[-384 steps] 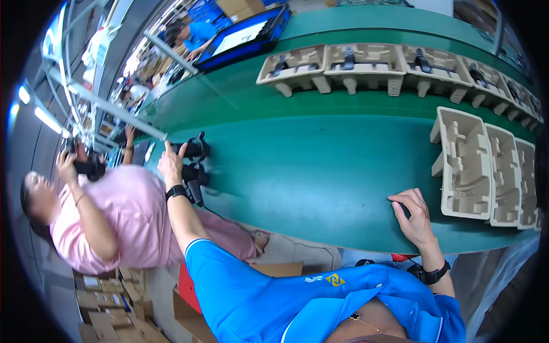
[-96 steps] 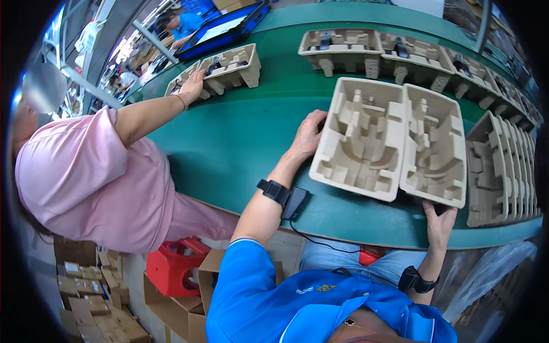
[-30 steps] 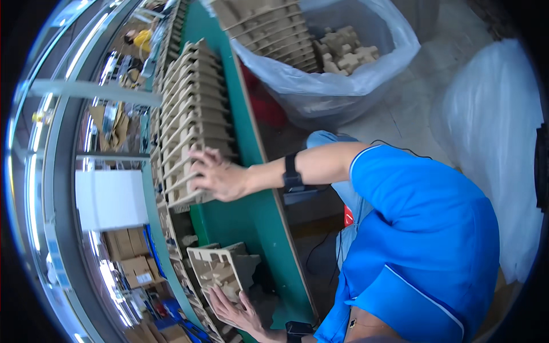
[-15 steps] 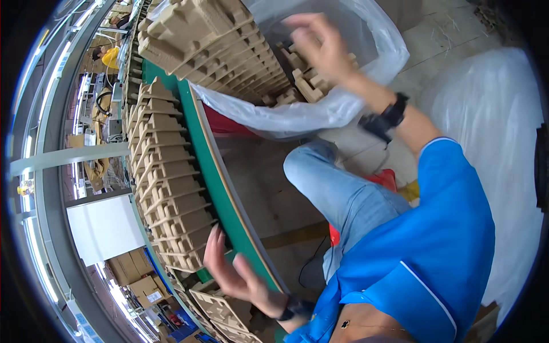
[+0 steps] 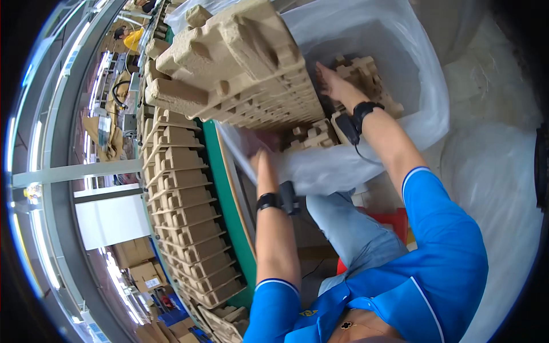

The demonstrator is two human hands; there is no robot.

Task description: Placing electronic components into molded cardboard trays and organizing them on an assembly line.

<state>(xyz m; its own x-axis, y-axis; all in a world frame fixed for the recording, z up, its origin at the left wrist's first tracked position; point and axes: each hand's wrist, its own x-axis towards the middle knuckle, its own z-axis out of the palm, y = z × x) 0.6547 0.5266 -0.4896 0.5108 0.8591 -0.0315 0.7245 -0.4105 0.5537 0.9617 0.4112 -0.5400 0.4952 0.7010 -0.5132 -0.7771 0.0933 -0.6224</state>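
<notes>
A tall stack of brown moulded-pulp trays (image 5: 269, 68) stands in a clear plastic bag (image 5: 394, 131). My right hand (image 5: 338, 88) is inside the bag, at the right side of the stack. Its fingers are stretched out and hold nothing I can see. My left hand (image 5: 261, 159) is by the bag's near edge, below the stack. It is blurred, and its fingers are partly hidden against the plastic. More pulp trays (image 5: 369, 83) lie deeper in the bag, to the right of my right hand.
A row of nested pulp trays (image 5: 189, 200) lies along the green bench top (image 5: 237, 234) at left. Clear plastic sheeting (image 5: 503, 228) is at the right. A red stool (image 5: 389, 220) shows by my leg. A person in yellow (image 5: 132, 39) is far off.
My left hand has moved from beside the tray row up to the bag's near edge. My right hand has gone down into the bag beside the stack. The view has shifted.
</notes>
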